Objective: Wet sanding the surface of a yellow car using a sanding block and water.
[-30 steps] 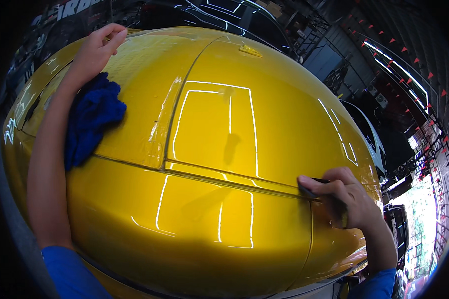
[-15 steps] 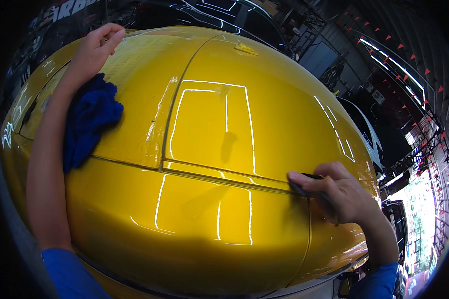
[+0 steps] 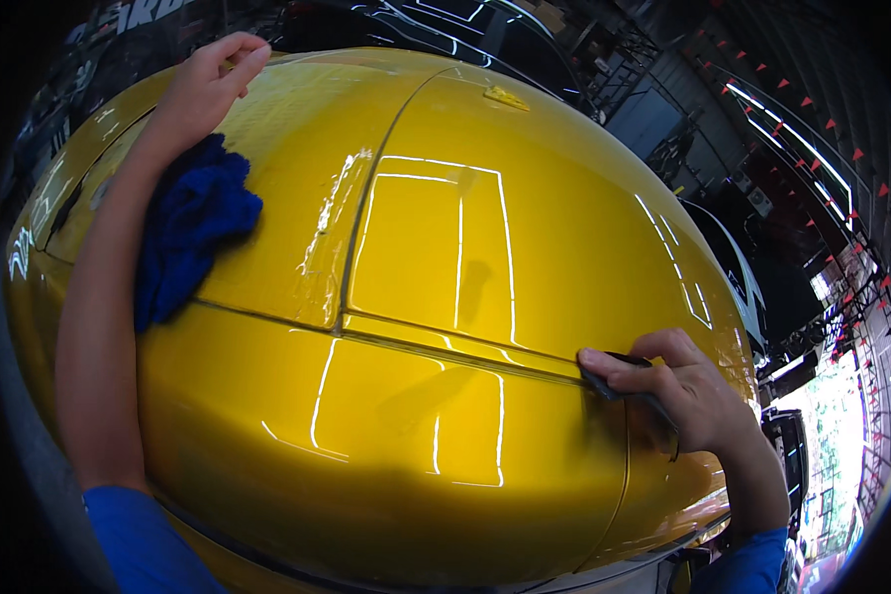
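Note:
A glossy yellow car body [image 3: 544, 267] curves across the view, with dark seams between its panels. My right hand [image 3: 688, 386] grips a dark, flat squeegee-like tool [image 3: 609, 372] by its edge, at the long seam on the right side. At the upper left, my left hand [image 3: 213, 84] is closed, thumb and fingertips together over the far part of the left panel. Whatever it may pinch is too small to see. Beside my left forearm lies a crumpled blue cloth [image 3: 196, 228], partly hidden behind the arm. Wrinkled streaks [image 3: 335, 213] mark the left panel's surface near the seam.
A small yellow piece [image 3: 506, 97] lies on the far part of the body. Beyond it stands a dark car [image 3: 445, 40]. Strings of red pennants [image 3: 830, 125] hang at the right, above a bright opening [image 3: 837, 475].
The view has shifted slightly, so the car and cloth appear a little farther right. Both hands keep nearly the same places on the car. The streaks on the left panel look broader.

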`<action>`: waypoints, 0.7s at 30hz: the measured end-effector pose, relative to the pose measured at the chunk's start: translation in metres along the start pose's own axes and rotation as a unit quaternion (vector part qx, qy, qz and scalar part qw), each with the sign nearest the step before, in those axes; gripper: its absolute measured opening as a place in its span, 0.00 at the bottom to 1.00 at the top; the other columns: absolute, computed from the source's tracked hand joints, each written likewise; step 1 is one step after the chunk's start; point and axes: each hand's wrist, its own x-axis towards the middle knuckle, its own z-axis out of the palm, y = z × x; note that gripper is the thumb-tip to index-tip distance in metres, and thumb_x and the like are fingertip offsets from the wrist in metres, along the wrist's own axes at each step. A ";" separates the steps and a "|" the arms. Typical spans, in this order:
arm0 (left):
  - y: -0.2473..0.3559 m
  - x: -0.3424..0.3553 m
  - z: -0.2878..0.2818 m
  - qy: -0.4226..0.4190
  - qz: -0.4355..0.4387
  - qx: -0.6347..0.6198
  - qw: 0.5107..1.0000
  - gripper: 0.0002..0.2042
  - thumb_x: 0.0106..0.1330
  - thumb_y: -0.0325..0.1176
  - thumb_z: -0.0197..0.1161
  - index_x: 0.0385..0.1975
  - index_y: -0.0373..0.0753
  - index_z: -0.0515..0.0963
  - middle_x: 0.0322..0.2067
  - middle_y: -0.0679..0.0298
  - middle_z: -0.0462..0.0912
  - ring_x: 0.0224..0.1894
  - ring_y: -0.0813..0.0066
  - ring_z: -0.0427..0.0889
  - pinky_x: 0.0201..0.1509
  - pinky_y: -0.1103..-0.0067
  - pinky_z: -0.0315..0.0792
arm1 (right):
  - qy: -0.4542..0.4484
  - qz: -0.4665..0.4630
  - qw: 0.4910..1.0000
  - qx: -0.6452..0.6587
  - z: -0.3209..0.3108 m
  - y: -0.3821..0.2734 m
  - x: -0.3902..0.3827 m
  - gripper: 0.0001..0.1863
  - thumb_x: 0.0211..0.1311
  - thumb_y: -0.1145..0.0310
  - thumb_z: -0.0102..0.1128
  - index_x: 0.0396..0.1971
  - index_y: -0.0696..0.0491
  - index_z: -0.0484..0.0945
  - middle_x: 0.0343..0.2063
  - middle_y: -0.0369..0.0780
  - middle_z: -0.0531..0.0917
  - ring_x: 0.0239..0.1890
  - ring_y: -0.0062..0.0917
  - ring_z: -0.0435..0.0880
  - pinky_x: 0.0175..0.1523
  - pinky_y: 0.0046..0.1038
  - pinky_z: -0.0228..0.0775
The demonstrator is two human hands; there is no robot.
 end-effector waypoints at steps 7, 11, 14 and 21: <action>0.006 0.000 0.002 -0.005 -0.008 0.008 1.000 0.18 0.72 0.44 0.55 0.49 0.35 0.76 0.32 0.68 0.78 0.31 0.82 0.73 0.38 0.83 0.69 | -0.005 -0.004 1.000 0.005 0.000 0.007 0.000 0.24 0.50 0.75 0.62 0.50 0.52 0.72 0.48 0.36 0.84 0.48 0.40 0.77 0.52 0.38 0.68; -0.010 0.005 -0.004 -0.001 0.002 0.002 1.000 0.17 0.72 0.43 0.55 0.48 0.34 0.76 0.35 0.68 0.79 0.31 0.83 0.73 0.38 0.83 0.69 | -0.013 0.005 1.000 -0.005 -0.007 0.005 0.004 0.20 0.51 0.78 0.61 0.47 0.53 0.72 0.49 0.34 0.84 0.46 0.39 0.77 0.50 0.36 0.69; -0.011 0.002 -0.006 0.004 -0.010 -0.014 1.000 0.17 0.72 0.43 0.56 0.48 0.34 0.76 0.36 0.67 0.78 0.31 0.82 0.73 0.39 0.83 0.69 | 0.064 0.064 0.994 0.059 -0.004 0.024 -0.032 0.20 0.52 0.88 0.56 0.44 0.54 0.73 0.49 0.35 0.85 0.39 0.34 0.73 0.46 0.30 0.70; -0.004 0.001 -0.006 -0.006 -0.021 -0.018 1.000 0.17 0.72 0.42 0.55 0.48 0.33 0.76 0.38 0.65 0.78 0.32 0.82 0.73 0.41 0.83 0.69 | 0.155 0.047 0.986 0.039 0.004 0.018 -0.028 0.20 0.53 0.88 0.59 0.44 0.53 0.75 0.48 0.37 0.86 0.39 0.34 0.71 0.48 0.28 0.69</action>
